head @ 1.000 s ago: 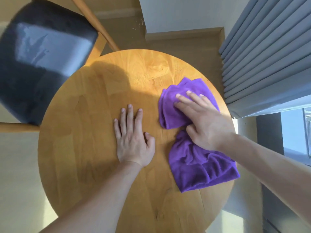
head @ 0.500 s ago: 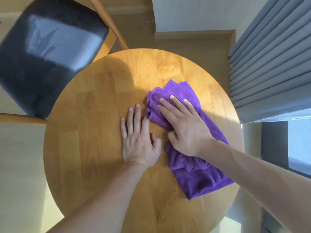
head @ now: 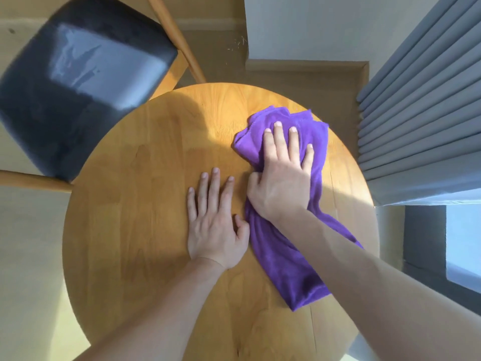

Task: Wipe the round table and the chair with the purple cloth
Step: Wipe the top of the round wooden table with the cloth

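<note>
Purple cloth (head: 294,256) under right hand (head: 282,183), fingers (head: 278,142) spread, near far-right edge of round table (head: 346,165); left hand (head: 216,230) flat.

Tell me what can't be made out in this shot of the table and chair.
All in the head view:
- table: near rim cut off by the bottom edge and covered by both forearms.
- cloth: middle hidden under the right hand and its forearm.
- chair: seat blurred, left part cut off by the frame edge.
- Which wood is already wiped: sun and shadow show no trace.
</note>
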The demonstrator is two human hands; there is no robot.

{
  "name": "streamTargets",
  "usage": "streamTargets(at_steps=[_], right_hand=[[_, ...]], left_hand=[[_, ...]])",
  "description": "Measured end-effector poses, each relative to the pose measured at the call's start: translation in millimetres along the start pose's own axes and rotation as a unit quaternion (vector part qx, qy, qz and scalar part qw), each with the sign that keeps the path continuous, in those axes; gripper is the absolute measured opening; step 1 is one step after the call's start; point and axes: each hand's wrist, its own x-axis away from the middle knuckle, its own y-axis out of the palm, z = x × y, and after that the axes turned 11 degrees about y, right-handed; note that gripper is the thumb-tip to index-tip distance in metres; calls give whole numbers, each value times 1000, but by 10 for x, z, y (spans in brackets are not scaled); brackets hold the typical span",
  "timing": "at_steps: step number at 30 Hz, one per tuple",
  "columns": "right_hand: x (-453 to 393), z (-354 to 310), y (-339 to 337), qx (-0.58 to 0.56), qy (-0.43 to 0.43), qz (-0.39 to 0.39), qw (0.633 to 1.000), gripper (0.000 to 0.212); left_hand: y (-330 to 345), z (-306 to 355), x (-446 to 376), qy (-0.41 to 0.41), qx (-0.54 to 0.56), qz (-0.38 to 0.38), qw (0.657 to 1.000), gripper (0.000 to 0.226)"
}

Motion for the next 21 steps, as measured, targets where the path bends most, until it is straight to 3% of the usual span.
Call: streamTargets(at_steps=[3, 6, 8, 12, 15, 18, 21], right_hand=[[-2, 209, -48, 12, -143, -66, 987, 82], [-169, 641, -207, 31, -280, -131, 951, 82], [-341, 871, -316, 21, -267, -123, 956, 80], [-391, 637, -246, -52, -73, -20, 996, 76], [-245, 154, -36, -63, 47, 47, 996, 71], [-115, -148, 68, -24, 24, 36, 999, 70], [-66, -73, 25, -32, -118, -29, 992, 75]], left_hand=[[3, -5, 5, 2, 2, -2, 1000, 76], [13, -16, 9, 4, 8, 13, 1000, 76], [4, -4, 6, 4, 4, 11, 1000, 79], [-1, 0, -4, 0, -1, -7, 1000, 81], [-16, 3, 10, -4, -4, -17, 1000, 80], [-15, -4, 0, 1, -5, -16, 1000, 80], [-20, -1, 6, 2, -2, -18, 1000, 80]])
